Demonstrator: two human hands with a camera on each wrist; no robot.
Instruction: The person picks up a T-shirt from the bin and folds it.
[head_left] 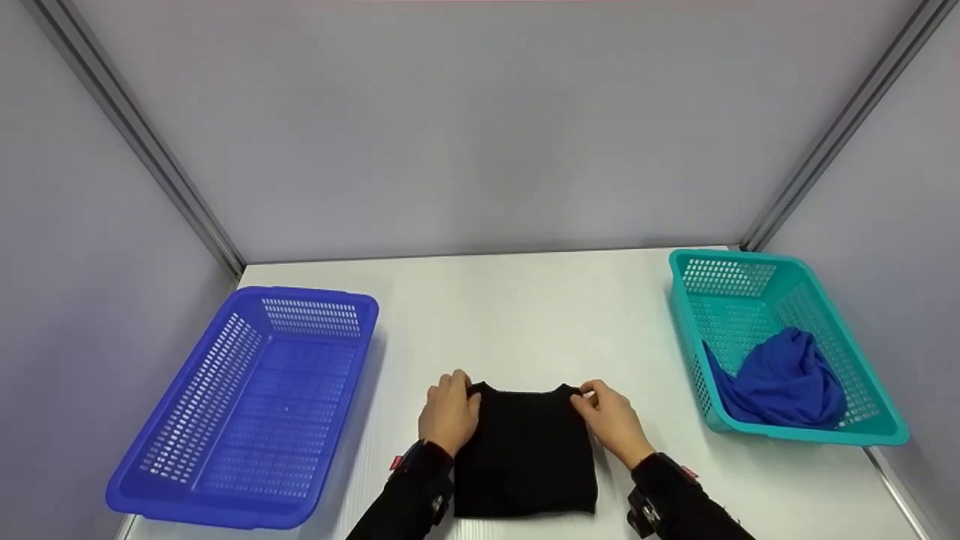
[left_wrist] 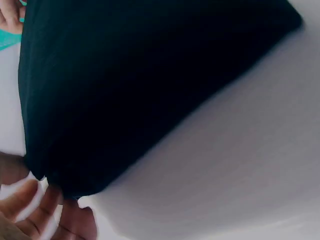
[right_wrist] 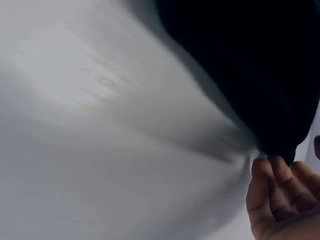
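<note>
A black shirt [head_left: 525,454] lies on the white table, its far edge dipping between two raised corners like a neckline. My left hand [head_left: 450,412] pinches the far left corner; in the left wrist view, the fingers [left_wrist: 47,205] are at the gathered cloth [left_wrist: 125,90]. At the far right corner, my right hand [head_left: 613,421] pinches the fabric between thumb and fingers. The right wrist view has that hand [right_wrist: 282,200] at the tip of the dark cloth [right_wrist: 245,65], which stands slightly off the tabletop along its side.
To the left stands a blue perforated basket [head_left: 244,517] with nothing inside. A teal basket [head_left: 806,433] at the right holds a crumpled blue cloth [head_left: 787,382]. Grey panels [head_left: 495,135] enclose the white table [head_left: 517,315] at the back and sides.
</note>
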